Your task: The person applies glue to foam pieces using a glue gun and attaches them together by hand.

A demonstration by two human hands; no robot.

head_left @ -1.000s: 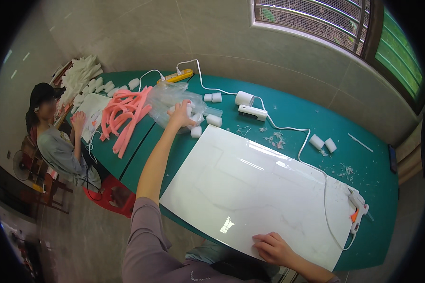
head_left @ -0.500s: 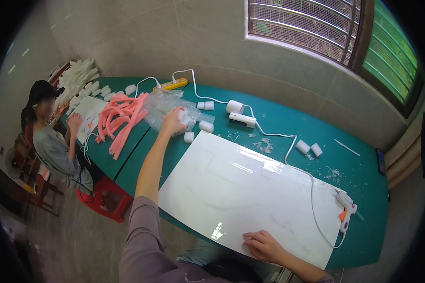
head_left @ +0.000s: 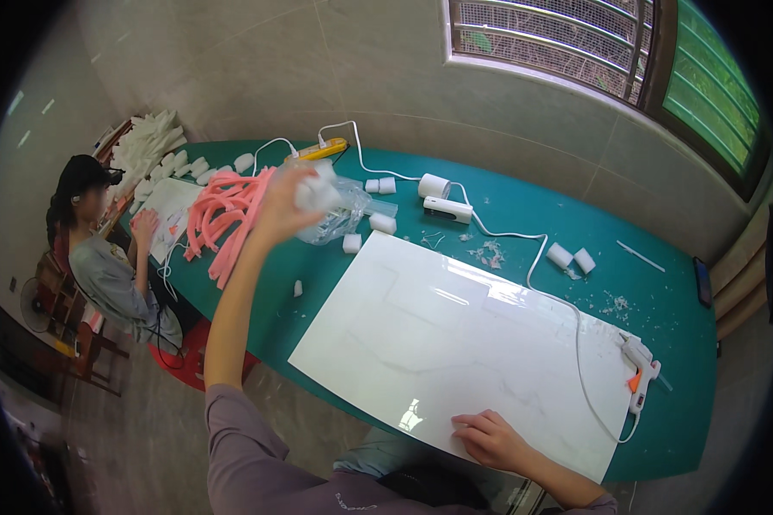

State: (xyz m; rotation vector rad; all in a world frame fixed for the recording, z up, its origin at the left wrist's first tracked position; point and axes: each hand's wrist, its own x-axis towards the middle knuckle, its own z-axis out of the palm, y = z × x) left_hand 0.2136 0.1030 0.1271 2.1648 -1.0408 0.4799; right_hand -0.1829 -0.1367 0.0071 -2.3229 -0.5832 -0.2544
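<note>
My left hand (head_left: 281,209), blurred by motion, is raised over the left part of the table with its fingers closed around white foam pieces (head_left: 319,192). Just behind and right of it lies a crumpled clear plastic bag (head_left: 342,215). Pink foam strips (head_left: 223,210) are heaped to its left. My right hand (head_left: 494,439) rests near the front edge of a glossy white board (head_left: 464,360), fingers loosely extended and holding nothing. Short white foam cylinders (head_left: 383,223) stand between the bag and the board.
A white glue gun (head_left: 640,369) lies on the board's right edge, its cord crossing the board. Behind are a white device (head_left: 447,211), a yellow power strip (head_left: 322,148) and scraps (head_left: 489,253). A person (head_left: 116,266) works at the left end, near a red stool (head_left: 189,360).
My left hand has lifted out of the bag and moved left, carrying white foam pieces. A small white piece on the table shows beside my forearm. My right hand stays on the board.
</note>
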